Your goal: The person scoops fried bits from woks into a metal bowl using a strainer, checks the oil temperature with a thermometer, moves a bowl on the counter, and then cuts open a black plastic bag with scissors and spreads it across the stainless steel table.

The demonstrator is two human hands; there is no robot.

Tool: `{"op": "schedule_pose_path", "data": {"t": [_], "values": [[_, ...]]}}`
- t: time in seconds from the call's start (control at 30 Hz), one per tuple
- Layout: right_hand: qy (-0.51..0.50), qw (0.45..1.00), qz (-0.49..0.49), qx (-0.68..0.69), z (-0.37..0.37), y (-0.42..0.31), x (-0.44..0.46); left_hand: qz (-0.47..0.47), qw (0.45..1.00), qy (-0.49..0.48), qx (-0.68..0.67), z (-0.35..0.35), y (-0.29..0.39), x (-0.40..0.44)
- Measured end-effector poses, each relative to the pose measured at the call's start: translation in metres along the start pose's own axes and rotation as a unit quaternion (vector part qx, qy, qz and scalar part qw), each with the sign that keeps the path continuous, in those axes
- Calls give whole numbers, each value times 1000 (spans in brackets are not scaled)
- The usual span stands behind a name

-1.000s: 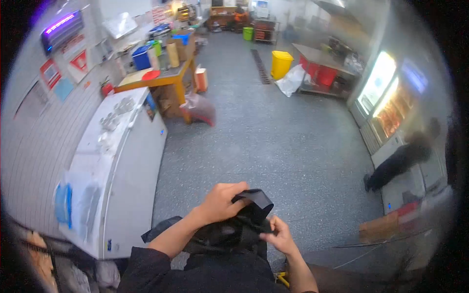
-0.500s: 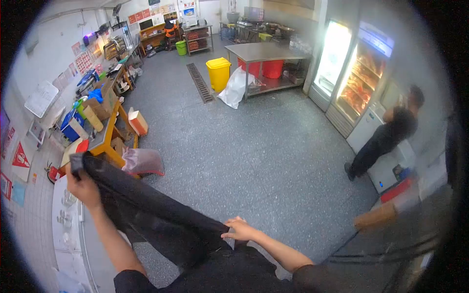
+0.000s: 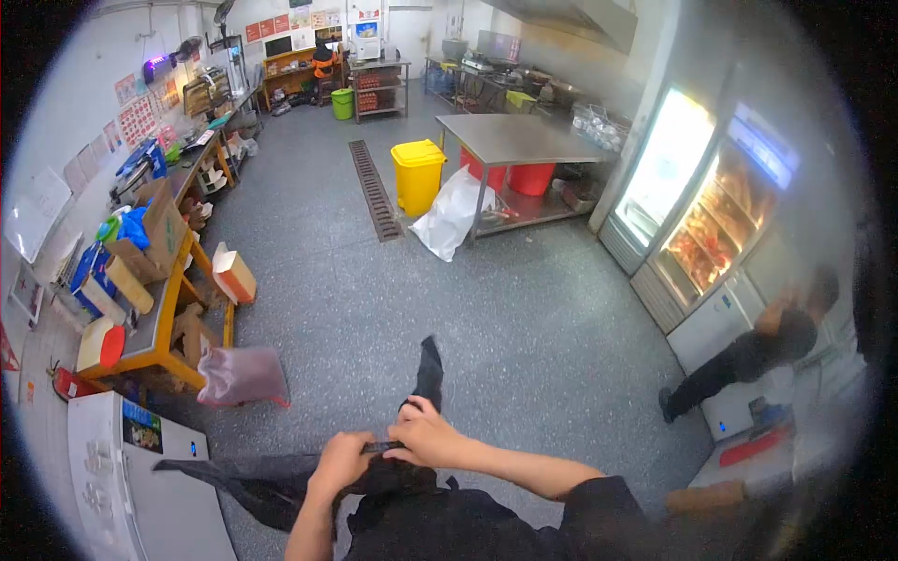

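A black apron-like cloth [image 3: 267, 481] is bunched in front of my waist, one end stretching out to the left. My left hand [image 3: 346, 458] is closed on its upper edge. Right beside it, nearly touching, my right hand [image 3: 421, 435] grips the same dark edge, fingers curled over it. A loose dark strip [image 3: 429, 369] sticks up beyond my right hand over the floor. The cloth's lower part merges with my black clothing, so its full outline is hidden.
At right, a person [image 3: 767, 351] in dark clothes stands by a white chest freezer and lit display fridges [image 3: 716, 224]. A white appliance [image 3: 173, 477] is at lower left, near a cluttered yellow-framed table [image 3: 168, 332] and a filled sack [image 3: 243, 376]. Ahead are a yellow bin [image 3: 417, 178] and steel table [image 3: 519, 138].
My left hand has come down and inward from the far left to meet my right hand. The cloth, stretched out before, is now gathered at my waist. The view has shifted.
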State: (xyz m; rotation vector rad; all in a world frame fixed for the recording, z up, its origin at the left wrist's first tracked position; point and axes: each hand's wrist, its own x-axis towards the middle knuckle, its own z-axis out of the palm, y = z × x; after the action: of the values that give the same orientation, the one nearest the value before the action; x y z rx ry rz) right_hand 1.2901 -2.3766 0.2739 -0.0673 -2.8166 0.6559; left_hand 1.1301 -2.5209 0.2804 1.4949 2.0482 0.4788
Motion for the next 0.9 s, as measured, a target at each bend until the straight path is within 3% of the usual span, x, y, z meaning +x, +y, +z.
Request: {"op": "schedule_pose_path", "data": {"t": [0.07, 0.2, 0.27, 0.33, 0.37, 0.5, 0.57, 0.6, 0.63, 0.67, 0.7, 0.8, 0.9], "values": [[-46, 997, 29, -53, -44, 40, 32, 36, 997, 66, 7, -36, -13, 44], [-59, 973, 128, -183, -58, 150, 79, 83, 993, 78, 0, -132, -12, 122], [-40, 967, 187, -169, -72, 207, 101, 93, 982, 163, 37, -165, -49, 165], [-21, 976, 213, -50, -87, 262, 124, 35, 974, 224, 3, -209, -72, 208], [-14, 975, 223, 10, -89, 286, 138, 15, 977, 208, 34, -229, -90, 232], [67, 987, 126, 73, -86, 363, 223, -77, 948, 256, 174, -251, -134, 338], [39, 990, 95, 97, -94, 396, 279, 50, 950, 245, 186, -252, -138, 400], [19, 991, 76, 113, -102, 410, 307, 100, 971, 193, 102, -258, -119, 426], [-4, 990, 85, 115, -116, 417, 337, 106, 984, 123, 68, -260, -108, 452], [-31, 988, 94, 121, -136, 419, 371, 82, 995, 26, -50, -270, -96, 478], [-60, 986, 99, 120, -154, 427, 405, 89, 991, 62, -72, -277, -90, 499], [-11, 967, 75, 243, -174, 464, 480, -25, 989, 56, -131, -311, -125, 556], [-28, 879, 112, 463, -174, 502, 539, 9, 940, 176, -294, -342, -159, 589]]}}
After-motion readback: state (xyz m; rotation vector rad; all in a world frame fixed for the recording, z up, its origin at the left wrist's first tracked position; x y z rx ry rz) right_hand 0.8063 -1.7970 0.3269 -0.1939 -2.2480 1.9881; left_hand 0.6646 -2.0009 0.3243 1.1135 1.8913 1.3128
